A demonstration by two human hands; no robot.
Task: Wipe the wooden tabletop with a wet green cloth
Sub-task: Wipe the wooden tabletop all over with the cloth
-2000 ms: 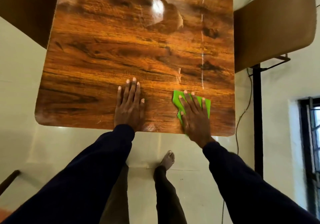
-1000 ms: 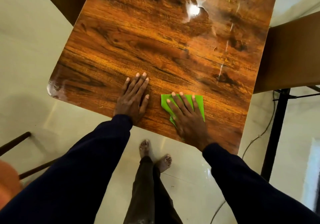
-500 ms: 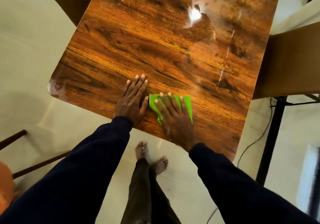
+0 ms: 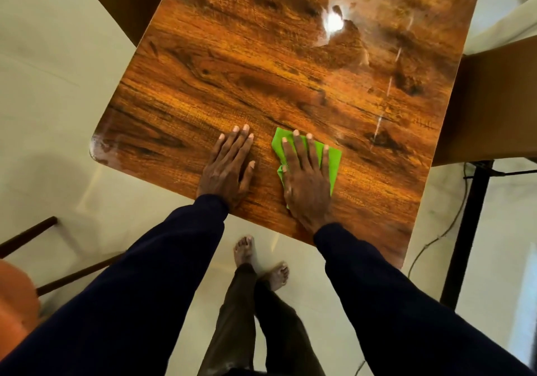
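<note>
A glossy wooden tabletop fills the upper middle of the head view, with wet streaks and a bright light reflection toward its far side. A folded green cloth lies near the table's near edge. My right hand lies flat on the cloth with straight fingers, covering most of it. My left hand rests flat on the bare wood just left of the cloth, fingers straight, a small gap between the two hands.
A brown chair seat stands against the table's right side, with a black metal post and a cable below it. Another dark chair back is at the far left. An orange seat sits at lower left. My bare feet stand on the pale floor.
My right hand slid the cloth leftward toward my left hand, then back a little to the right. My left hand stayed flat in place. The view shifted slightly.
</note>
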